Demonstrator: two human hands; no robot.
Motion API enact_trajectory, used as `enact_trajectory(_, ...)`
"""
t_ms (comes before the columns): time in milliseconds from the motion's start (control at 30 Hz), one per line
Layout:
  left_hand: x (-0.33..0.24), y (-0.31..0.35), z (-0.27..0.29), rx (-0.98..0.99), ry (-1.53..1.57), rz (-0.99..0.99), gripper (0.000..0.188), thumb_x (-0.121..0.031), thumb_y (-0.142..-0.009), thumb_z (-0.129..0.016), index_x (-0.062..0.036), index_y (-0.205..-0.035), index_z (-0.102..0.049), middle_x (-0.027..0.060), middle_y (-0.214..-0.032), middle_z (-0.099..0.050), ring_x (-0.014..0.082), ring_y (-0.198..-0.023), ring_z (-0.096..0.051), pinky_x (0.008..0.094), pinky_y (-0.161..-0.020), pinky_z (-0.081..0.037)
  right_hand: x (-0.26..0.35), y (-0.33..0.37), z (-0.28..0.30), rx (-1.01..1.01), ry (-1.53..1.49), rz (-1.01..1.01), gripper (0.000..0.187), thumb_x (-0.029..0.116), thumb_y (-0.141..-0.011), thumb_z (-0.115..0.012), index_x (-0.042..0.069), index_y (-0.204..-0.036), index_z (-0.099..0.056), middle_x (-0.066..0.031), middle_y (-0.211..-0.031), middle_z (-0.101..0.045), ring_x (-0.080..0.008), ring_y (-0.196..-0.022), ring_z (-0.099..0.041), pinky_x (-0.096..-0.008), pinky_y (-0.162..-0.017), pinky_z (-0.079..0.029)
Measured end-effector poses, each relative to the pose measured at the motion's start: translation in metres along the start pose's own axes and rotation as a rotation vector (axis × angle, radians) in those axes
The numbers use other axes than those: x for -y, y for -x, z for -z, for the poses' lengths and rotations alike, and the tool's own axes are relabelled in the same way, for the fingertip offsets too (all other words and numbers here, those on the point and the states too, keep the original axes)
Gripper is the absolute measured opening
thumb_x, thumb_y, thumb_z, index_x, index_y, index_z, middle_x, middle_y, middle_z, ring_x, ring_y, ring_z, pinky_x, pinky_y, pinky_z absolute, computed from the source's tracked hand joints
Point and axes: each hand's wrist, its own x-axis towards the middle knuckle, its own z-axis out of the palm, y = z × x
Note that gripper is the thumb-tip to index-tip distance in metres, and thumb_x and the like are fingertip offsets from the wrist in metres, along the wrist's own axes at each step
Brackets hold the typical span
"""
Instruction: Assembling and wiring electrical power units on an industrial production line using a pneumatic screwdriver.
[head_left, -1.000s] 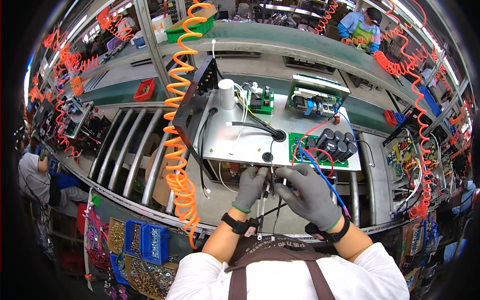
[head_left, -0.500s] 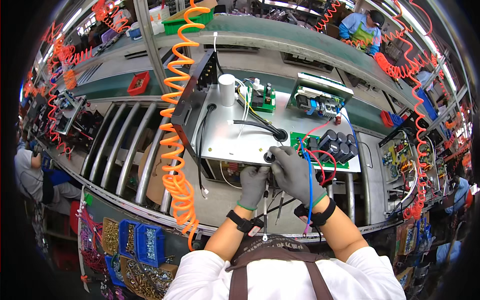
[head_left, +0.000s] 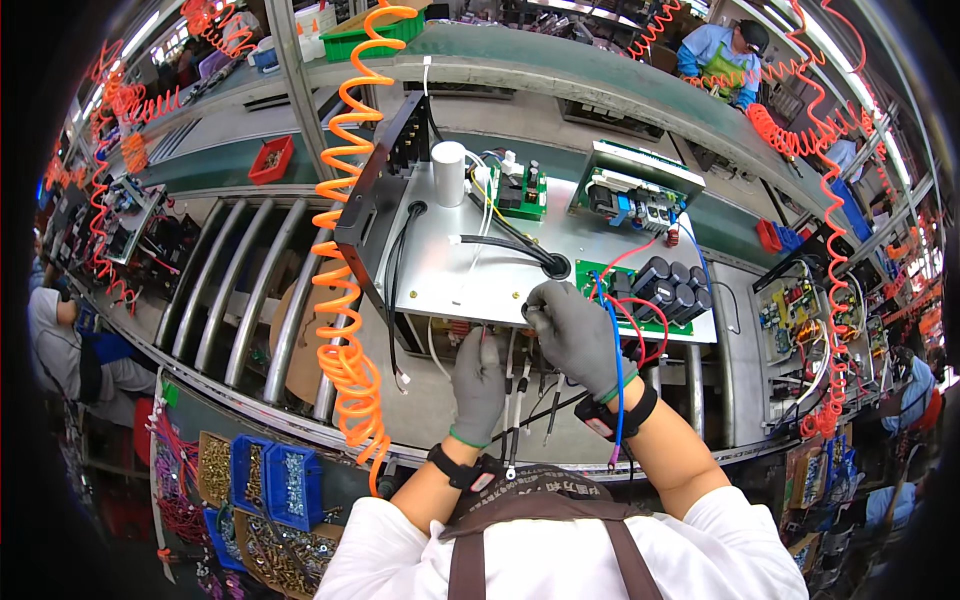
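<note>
The silver panel (head_left: 470, 275) lay ahead, long axis left to right; my right hand (head_left: 582, 342), fingers curled, met its front edge, my left hand (head_left: 478, 382) lower. Either's grip, I couldn't tell.

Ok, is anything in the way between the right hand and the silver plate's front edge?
Nothing visible: the right hand overlaps that edge of the silver plate in view. A blue cable crosses near its wrist, clear of the fingers.
</note>
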Motion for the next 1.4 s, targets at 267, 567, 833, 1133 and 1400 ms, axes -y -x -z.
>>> enact_trajectory(267,0.002,0.001,-0.011,0.284,0.144,0.139,0.029,-0.024,-0.1,-0.055,0.0024,-0.104,-0.067,0.0091,-0.079,-0.066,0.0125,-0.073,-0.059,0.0319,-0.066,-0.048,-0.003,0.001,0.006,0.051,-0.09,0.039,0.017,0.006,-0.084,-0.065,0.007,-0.099,-0.058,-0.0141,-0.089,-0.064,-0.0341,-0.079,-0.065,-0.0392,-0.067,-0.052)
enact_trajectory(567,0.01,-0.017,-0.02,0.304,0.162,-0.004,0.023,-0.02,-0.096,-0.06,0.0011,-0.087,-0.067,0.0008,-0.067,-0.059,0.007,-0.056,-0.05,0.0257,-0.051,-0.04,-0.001,-0.003,0.007,0.078,-0.281,-0.253,0.014,0.005,-0.088,-0.059,0.001,-0.102,-0.057,-0.0203,-0.094,-0.063,-0.0324,-0.082,-0.066,-0.0371,-0.071,-0.052)
enact_trajectory(833,0.012,-0.015,-0.017,0.332,0.344,0.221,0.027,-0.025,-0.094,-0.065,-0.0013,-0.081,-0.064,0.0012,-0.069,-0.061,0.0067,-0.054,-0.049,0.0231,-0.049,-0.038,-0.006,-0.003,0.006,-0.012,-0.178,-0.024,0.019,0.003,-0.09,-0.055,0.003,-0.106,-0.065,-0.0169,-0.092,-0.063,-0.0312,-0.084,-0.064,-0.0375,-0.076,-0.051)
enact_trajectory(1133,0.024,-0.026,-0.016,0.567,0.689,0.577,0.031,-0.03,-0.095,-0.061,-0.0001,-0.091,-0.067,0.0025,-0.073,-0.064,0.0091,-0.061,-0.057,0.0239,-0.052,-0.044,-0.001,-0.003,0.01,0.101,-0.114,-0.052,0.022,0.007,-0.087,-0.061,0.008,-0.109,-0.065,-0.0153,-0.098,-0.061,-0.0304,-0.087,-0.065,-0.0366,-0.078,-0.052)
enact_trajectory(1400,0.008,-0.036,-0.008,0.583,0.543,0.434,0.025,-0.014,-0.097,-0.058,0.0006,-0.116,-0.062,0.005,-0.097,-0.069,0.0122,-0.084,-0.065,0.0277,-0.075,-0.053,-0.008,-0.016,0.014,0.226,-0.1,-0.063,0.023,0.011,-0.082,-0.067,0.007,-0.105,-0.067,-0.0172,-0.096,-0.063,-0.0328,-0.087,-0.065,-0.0386,-0.078,-0.054)
